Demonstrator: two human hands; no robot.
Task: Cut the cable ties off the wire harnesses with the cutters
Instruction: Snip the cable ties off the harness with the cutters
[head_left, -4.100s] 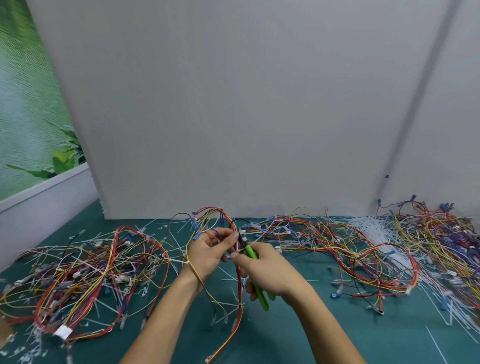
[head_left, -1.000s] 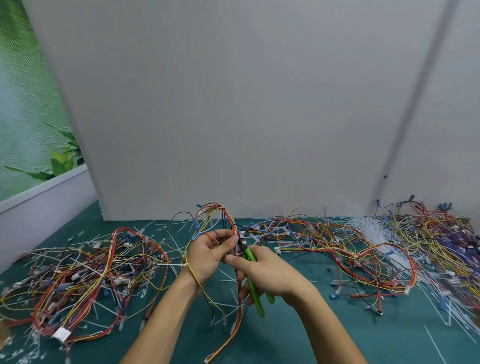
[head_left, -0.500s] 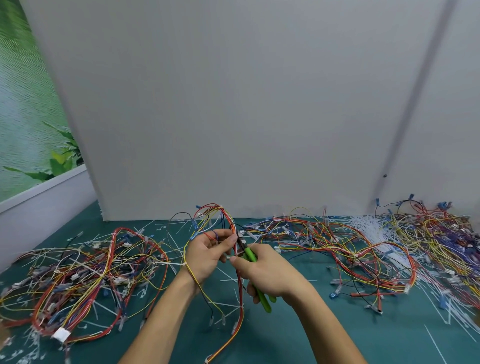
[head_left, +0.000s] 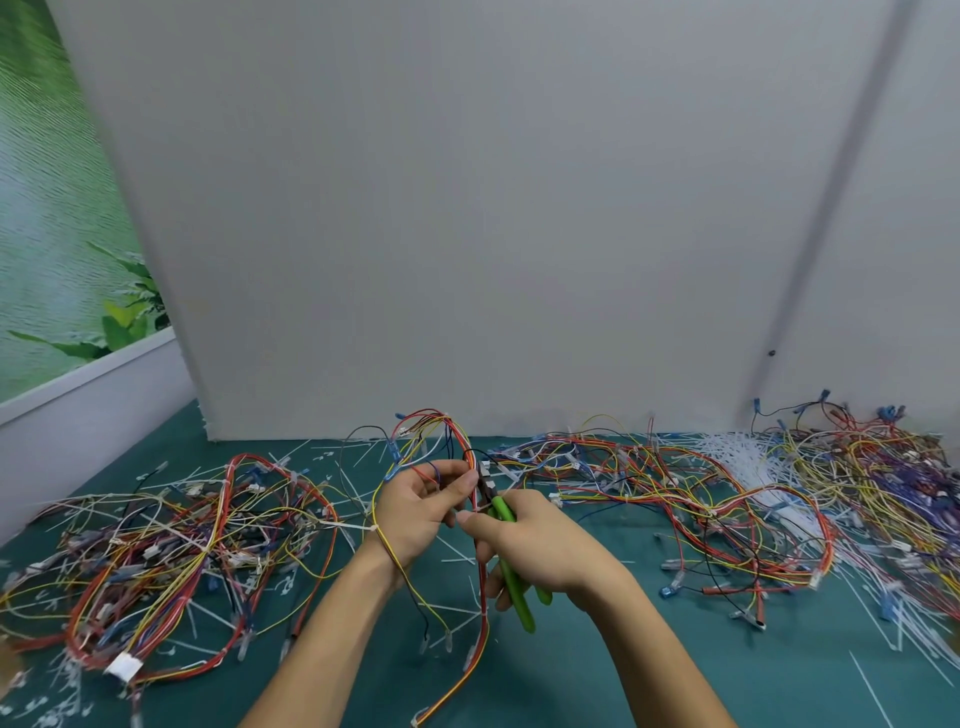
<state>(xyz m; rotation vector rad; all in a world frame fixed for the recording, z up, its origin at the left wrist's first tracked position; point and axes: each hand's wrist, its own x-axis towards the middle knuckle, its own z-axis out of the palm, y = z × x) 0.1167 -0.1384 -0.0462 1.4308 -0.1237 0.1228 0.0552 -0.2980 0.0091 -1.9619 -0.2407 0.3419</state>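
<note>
Green-handled cutters (head_left: 511, 571) in right hand (head_left: 540, 551) meet harness (head_left: 474, 499) held by left hand (head_left: 421, 512).

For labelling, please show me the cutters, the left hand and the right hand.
cutters (head_left: 522, 608), head view, lower green handle.
left hand (head_left: 415, 514), head view, middle of the hand.
right hand (head_left: 540, 545), head view, back of the hand.

Teal table mat (head_left: 571, 686), grey partition panel (head_left: 467, 208) behind, leafy green mural (head_left: 52, 234) at left

Plain grey partition panels (head_left: 493, 208) behind a teal mat (head_left: 623, 675); leafy green mural (head_left: 47, 234) at left.
</note>
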